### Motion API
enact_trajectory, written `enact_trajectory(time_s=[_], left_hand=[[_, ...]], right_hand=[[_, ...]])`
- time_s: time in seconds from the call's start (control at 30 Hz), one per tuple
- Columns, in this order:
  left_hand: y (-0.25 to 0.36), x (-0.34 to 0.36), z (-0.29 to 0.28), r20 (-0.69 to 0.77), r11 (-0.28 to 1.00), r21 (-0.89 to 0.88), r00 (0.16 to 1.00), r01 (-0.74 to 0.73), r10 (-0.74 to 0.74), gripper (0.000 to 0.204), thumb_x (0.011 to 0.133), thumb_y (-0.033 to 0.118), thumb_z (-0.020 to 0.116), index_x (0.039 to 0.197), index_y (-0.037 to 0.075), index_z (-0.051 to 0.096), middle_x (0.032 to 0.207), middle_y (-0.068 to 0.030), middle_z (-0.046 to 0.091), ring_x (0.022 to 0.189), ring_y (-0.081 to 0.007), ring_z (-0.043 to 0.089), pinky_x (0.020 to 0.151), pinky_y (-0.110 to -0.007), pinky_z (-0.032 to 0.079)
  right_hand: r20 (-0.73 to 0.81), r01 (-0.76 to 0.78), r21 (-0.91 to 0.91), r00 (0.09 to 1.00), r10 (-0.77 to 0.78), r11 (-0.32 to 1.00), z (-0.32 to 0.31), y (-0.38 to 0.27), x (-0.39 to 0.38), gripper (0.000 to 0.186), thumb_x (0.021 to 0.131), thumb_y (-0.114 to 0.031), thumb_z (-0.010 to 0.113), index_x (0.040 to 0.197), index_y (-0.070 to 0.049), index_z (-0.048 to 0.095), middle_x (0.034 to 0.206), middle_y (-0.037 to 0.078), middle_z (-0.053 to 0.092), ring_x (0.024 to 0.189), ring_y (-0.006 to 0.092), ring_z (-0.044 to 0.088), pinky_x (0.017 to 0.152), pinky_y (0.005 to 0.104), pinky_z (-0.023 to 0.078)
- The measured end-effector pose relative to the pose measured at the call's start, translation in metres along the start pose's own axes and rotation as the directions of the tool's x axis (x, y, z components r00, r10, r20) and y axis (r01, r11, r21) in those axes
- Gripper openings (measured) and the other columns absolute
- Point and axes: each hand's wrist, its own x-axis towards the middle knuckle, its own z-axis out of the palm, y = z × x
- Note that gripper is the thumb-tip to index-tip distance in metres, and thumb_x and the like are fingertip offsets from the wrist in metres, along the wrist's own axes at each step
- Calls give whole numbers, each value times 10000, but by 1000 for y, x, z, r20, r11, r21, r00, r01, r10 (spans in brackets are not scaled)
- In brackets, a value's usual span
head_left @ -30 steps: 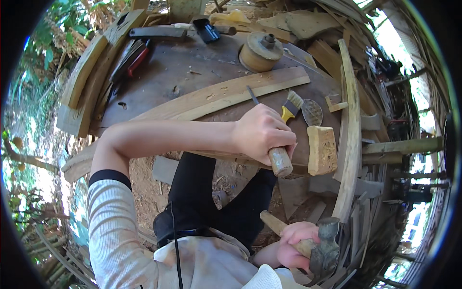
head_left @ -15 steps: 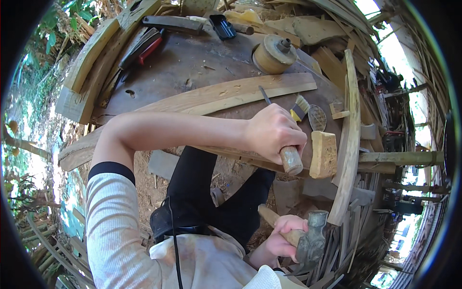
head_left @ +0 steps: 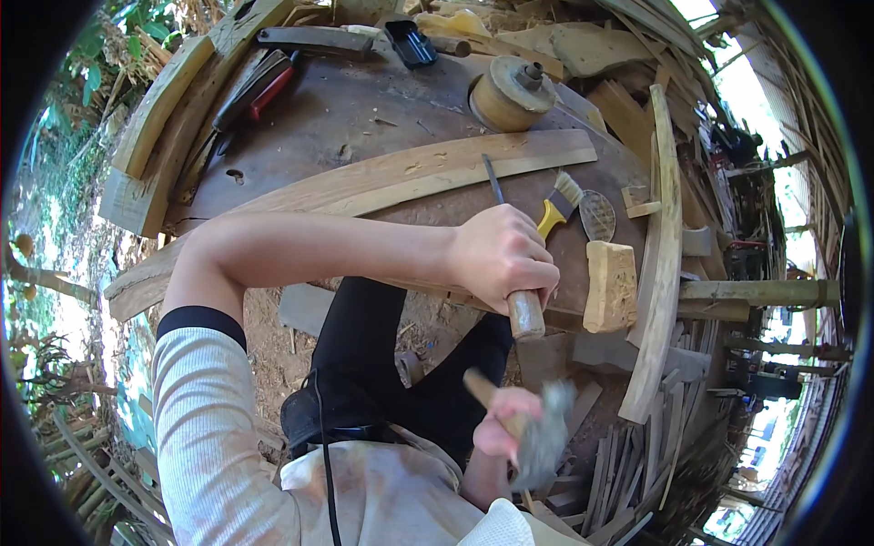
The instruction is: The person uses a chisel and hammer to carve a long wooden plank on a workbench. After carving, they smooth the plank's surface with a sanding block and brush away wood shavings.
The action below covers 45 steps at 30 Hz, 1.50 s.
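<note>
My left hand (head_left: 510, 257) is wrapped round the wooden handle of a chisel (head_left: 526, 317). Its thin metal blade slants away from me, with the tip at a long curved wooden plank (head_left: 364, 187). Lower down, near my lap, my right hand (head_left: 506, 420) grips a hammer (head_left: 543, 439) by its wooden handle. The hammer's metal head is smeared by motion and stays apart from the chisel's butt. Just right of my left hand are a yellow-handled brush (head_left: 557, 202), an oval patterned piece (head_left: 597, 217) and a wooden block (head_left: 610, 287).
On the brown worktable (head_left: 300, 118) stands a round wooden object (head_left: 513, 94) with a metal knob. A red-handled tool (head_left: 270, 91) and a black tray (head_left: 411, 44) lie farther back. A long pale wooden strip (head_left: 662, 255) runs along the right, beside piled offcuts (head_left: 628, 464).
The hammer in my right hand has swung left and slightly up. The chisel in my left hand has shifted left, its butt lower, showing more of the brush's yellow handle.
</note>
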Motion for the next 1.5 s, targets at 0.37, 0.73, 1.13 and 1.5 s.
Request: enact_trajectory(time_s=[0.37,0.73,1.13,1.5], left_hand=[[-7,-11,11,52,996,57,997,-63,60,247,700,281,809,708,184,582,648,21,606,582,-225,633,534,-384,487],[-7,-14,7,101,999,47,995,-22,17,294,698,264,817,679,159,543,635,3,594,577,-243,617,539,-390,479],[-7,-17,10,138,996,83,989,43,-54,282,667,271,800,694,146,549,634,-15,605,603,-269,631,566,-411,488],[-7,-9,19,184,995,60,979,77,-87,292,613,248,785,670,132,523,619,-33,579,609,-290,616,586,-428,487]], right_hand=[[-22,-139,-133,990,137,981,5,-12,-7,416,1064,-399,565,879,-32,629,716,69,634,625,216,634,516,342,456],[-5,-165,-279,985,171,946,8,-4,-15,513,1077,-498,499,958,-12,610,737,64,634,582,208,609,510,339,484],[-85,-375,66,921,380,925,9,8,-33,685,1042,-673,464,892,-17,592,679,59,568,587,213,570,528,326,446],[-219,-230,80,945,242,970,6,17,-56,915,889,-954,336,996,-60,498,712,25,477,522,140,486,464,309,439]])
